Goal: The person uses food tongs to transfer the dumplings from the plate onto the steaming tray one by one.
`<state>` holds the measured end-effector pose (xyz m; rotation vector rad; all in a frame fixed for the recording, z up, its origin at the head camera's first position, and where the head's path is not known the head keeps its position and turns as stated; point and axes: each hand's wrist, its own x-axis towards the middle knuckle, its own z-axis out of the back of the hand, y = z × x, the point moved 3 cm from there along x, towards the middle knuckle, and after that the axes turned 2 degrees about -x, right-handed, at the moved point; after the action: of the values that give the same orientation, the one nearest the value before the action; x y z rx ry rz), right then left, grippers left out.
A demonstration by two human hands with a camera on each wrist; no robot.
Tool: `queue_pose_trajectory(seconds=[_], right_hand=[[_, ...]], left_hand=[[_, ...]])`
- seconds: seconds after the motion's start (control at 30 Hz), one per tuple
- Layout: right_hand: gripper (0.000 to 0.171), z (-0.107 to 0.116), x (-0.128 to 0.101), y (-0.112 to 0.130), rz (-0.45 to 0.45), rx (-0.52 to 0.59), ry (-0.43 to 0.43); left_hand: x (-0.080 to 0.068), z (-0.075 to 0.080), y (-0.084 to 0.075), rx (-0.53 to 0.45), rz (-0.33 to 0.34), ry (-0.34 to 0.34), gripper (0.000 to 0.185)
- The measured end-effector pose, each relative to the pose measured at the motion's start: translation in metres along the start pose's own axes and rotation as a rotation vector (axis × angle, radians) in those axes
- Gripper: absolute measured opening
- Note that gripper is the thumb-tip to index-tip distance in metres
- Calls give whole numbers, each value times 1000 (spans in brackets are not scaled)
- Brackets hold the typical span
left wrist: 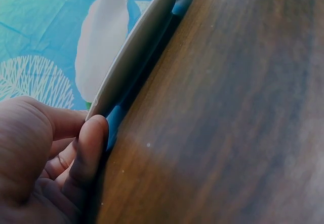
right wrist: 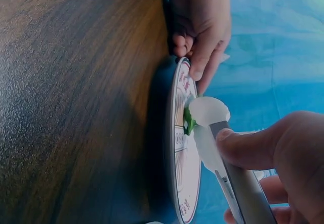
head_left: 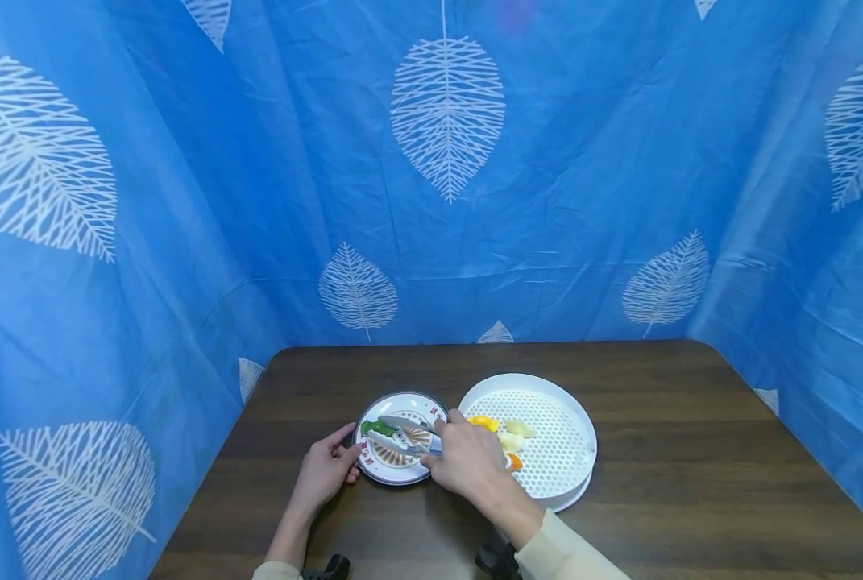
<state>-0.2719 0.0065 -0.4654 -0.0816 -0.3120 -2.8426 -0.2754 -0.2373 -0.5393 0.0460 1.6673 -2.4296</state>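
Green leafy food (head_left: 377,427) sits on the patterned plate (head_left: 391,471), pinched by tongs (head_left: 402,435) gripped in the right hand (head_left: 467,461). It looks soft, light and easily bruised, best taken gently mid-piece. The left hand (head_left: 324,471) pinches the plate's rim on the bench (head_left: 656,515).

Tongs (right wrist: 223,158) with white tips lie in the right hand (right wrist: 283,163), the thumb pressing on the metal arm. The tips close on a green piece (right wrist: 188,121) over the patterned plate (right wrist: 181,183). The left hand (right wrist: 200,24) grips the plate's far rim. The plate sits on a dark wooden table (right wrist: 71,107).
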Motion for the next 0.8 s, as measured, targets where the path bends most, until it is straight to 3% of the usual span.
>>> queue_pose_trajectory(seconds=[0.37, 0.8], right_hand=[[49, -4, -3, -1, 51, -68, -50], [52, 20, -30, -29, 40, 2, -132]], left_hand=[[-1, -1, 0, 9, 11, -4, 54], [0, -1, -1, 12, -1, -23, 53]])
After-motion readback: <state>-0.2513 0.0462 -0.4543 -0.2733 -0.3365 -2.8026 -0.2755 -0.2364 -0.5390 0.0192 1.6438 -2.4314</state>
